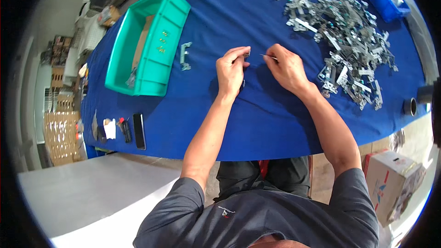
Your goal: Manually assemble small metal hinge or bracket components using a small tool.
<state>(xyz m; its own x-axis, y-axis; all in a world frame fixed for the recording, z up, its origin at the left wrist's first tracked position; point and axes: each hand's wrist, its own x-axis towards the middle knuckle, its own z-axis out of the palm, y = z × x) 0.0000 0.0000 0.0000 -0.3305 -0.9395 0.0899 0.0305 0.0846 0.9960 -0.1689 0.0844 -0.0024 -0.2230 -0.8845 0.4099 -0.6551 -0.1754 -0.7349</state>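
My left hand (231, 72) is closed over the middle of the blue cloth. Its fingers pinch a small metal part (247, 55), mostly hidden behind them. Just to the right, my right hand (287, 68) is closed on a thin pointed metal tool (267, 56). The tool's tip points left toward the metal part, with a gap between them. A single metal bracket (184, 57) lies on the cloth left of my left hand. Right of my right hand spreads a large heap of similar metal brackets (342, 36).
A green plastic bin (154, 71) stands at the left, its inside partly hidden. At the front left lie a phone (139, 131) and a black-and-red tool (125, 130). A blue tray (390, 11) sits at the far right, and a short tube (409, 106) near the right edge.
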